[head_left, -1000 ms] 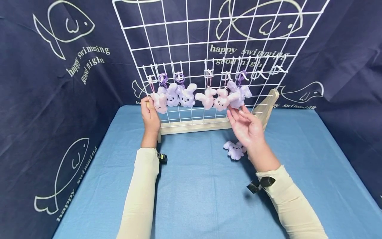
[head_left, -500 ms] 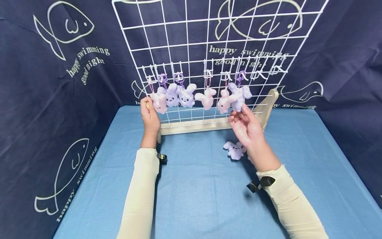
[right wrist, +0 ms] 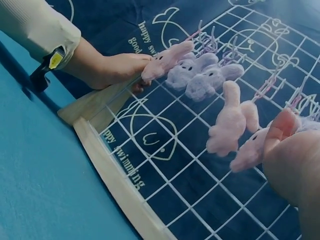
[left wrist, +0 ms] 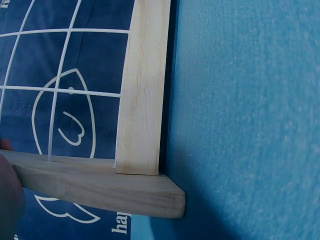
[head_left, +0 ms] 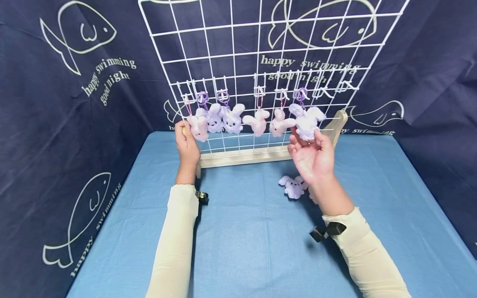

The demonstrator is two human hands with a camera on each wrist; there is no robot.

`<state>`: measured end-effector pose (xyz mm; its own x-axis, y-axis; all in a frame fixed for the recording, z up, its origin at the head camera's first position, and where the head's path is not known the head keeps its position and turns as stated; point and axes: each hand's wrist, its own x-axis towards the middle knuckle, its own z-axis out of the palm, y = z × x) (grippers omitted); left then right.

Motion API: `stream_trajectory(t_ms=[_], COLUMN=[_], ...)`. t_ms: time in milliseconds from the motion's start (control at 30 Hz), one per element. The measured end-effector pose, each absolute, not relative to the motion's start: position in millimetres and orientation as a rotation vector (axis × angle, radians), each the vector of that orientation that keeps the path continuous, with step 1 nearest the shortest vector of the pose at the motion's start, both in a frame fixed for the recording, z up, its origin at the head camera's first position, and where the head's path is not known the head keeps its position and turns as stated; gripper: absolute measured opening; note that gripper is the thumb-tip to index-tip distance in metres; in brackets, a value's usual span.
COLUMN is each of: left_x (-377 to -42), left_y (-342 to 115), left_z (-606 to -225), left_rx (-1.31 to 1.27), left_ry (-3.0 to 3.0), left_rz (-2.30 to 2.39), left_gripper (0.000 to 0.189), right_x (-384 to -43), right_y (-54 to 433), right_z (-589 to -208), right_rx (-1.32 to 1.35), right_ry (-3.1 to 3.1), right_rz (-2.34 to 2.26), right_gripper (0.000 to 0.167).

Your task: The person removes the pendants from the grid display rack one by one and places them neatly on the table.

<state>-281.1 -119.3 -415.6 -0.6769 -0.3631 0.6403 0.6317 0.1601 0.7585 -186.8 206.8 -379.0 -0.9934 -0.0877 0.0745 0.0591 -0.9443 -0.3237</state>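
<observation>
Rising from below the grid (head_left: pixel 261 49), the right hand (head_left: pixel 313 155) is now cupping the rightmost bunny (head_left: pixel 307 120), fingers curled around it, while it is hanging on its hook. Left hand (head_left: pixel 188 145) is gripping the grid's left edge. Lifting gently is probably wisest; open worktop (head_left: pixel 242 231) is lying before the grid.

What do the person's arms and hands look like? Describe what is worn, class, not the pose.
Both arms wear long, cream, finely ribbed sleeves that end at the wrists. A small black device is strapped at the left cuff, and a similar one at the right. The left hand and right hand are bare: no gloves or rings show.
</observation>
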Motion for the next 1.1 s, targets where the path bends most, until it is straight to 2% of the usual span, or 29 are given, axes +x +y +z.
stream_trajectory(t_ms=[100, 433, 1100], left_x=[-282, -281, -281], left_y=[-120, -119, -119], left_z=[-416, -415, -416], left_rx=[-0.255, -0.245, -0.241], left_ry=[-1.663, -1.671, -1.674], left_rz=[-1.629, -1.637, -1.636], left_gripper=[0.023, 0.024, 0.024], right_x=[-183, -168, -152], right_y=[205, 199, 201], right_z=[-374, -362, -346], right_rx=[-0.139, -0.339, -0.517], right_ry=[0.562, 0.674, 0.864], right_rz=[-3.050, -3.058, -3.021], right_gripper=[0.031, 0.041, 0.018])
